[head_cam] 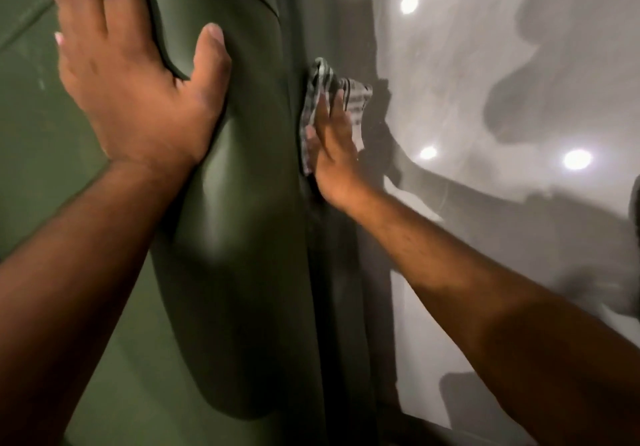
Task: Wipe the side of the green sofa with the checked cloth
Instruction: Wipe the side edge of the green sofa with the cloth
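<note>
The green sofa [242, 238] fills the left and middle of the head view, its padded arm running top to bottom. My left hand [135, 85] lies flat and spread on top of the arm, thumb hooked over its edge, holding nothing. My right hand [334, 148] presses the checked cloth [323, 89] flat against the sofa's outer side, below the arm. The cloth is black and white, bunched under and above my fingers. Part of it hangs off to the right of my hand.
A glossy pale grey floor [502, 238] lies to the right of the sofa, with bright ceiling-light reflections [576, 159] and dark shadows of my arms. A dark object [636, 210] touches the right frame edge.
</note>
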`<state>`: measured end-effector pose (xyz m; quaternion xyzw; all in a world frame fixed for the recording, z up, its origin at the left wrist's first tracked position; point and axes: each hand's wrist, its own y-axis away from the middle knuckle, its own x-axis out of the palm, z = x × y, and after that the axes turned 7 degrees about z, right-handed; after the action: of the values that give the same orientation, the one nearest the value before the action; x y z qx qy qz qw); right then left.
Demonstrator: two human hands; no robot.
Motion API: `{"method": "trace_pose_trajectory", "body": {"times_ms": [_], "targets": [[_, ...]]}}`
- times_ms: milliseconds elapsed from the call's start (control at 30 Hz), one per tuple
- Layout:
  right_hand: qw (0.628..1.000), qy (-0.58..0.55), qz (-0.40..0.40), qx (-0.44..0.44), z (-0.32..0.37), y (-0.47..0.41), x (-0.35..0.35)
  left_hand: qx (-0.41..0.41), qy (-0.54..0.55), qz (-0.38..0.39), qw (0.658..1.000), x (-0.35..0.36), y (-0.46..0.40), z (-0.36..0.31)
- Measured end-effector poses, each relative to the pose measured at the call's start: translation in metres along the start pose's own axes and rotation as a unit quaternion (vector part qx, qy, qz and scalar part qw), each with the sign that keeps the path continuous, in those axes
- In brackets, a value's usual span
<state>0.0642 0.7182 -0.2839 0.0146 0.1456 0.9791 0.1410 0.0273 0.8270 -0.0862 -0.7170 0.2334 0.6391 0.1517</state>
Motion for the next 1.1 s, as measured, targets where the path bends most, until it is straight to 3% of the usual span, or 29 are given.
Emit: {"method": "trace_pose_trajectory", "body": {"times_ms": [100, 233, 333, 467, 567, 633, 733, 867, 1100], "targets": [[0.994, 0.062, 0.016, -0.091, -0.016, 0.087, 0.019, 0.002, 0.004, -0.018, 1.0, 0.001, -0.004, 0.004], [0.986, 0.099, 0.106, -0.076, -0.047, 0.187, 0.036, 0.023, -0.001, -0.017, 1.0, 0.001, -0.005, 0.011], [0.992, 0.078, 0.063, -0.078, -0.031, 0.143, 0.032, 0.016, 0.002, -0.014, 1.0, 0.003, -0.005, 0.01], [0.998, 0.047, -0.009, -0.034, 0.016, -0.016, -0.014, 0.011, -0.024, -0.011, 1.0, -0.004, 0.002, -0.001], [0.999, 0.038, -0.017, -0.033, 0.04, -0.09, -0.043, 0.003, -0.072, -0.036, 0.997, -0.009, 0.008, -0.02], [0.998, 0.021, -0.016, -0.054, 0.037, -0.082, -0.038, -0.016, -0.082, -0.036, 0.996, -0.011, 0.013, -0.03], [0.997, -0.013, 0.019, -0.069, 0.015, 0.004, -0.014, -0.026, -0.08, -0.027, 0.996, -0.012, 0.016, -0.035], [0.996, 0.044, 0.043, -0.057, -0.016, 0.092, 0.015, -0.03, -0.084, -0.035, 0.995, -0.011, 0.015, -0.036], [0.99, 0.077, 0.028, -0.117, -0.019, 0.027, -0.003, -0.02, -0.064, -0.047, 0.997, -0.006, 0.014, -0.03]]}}
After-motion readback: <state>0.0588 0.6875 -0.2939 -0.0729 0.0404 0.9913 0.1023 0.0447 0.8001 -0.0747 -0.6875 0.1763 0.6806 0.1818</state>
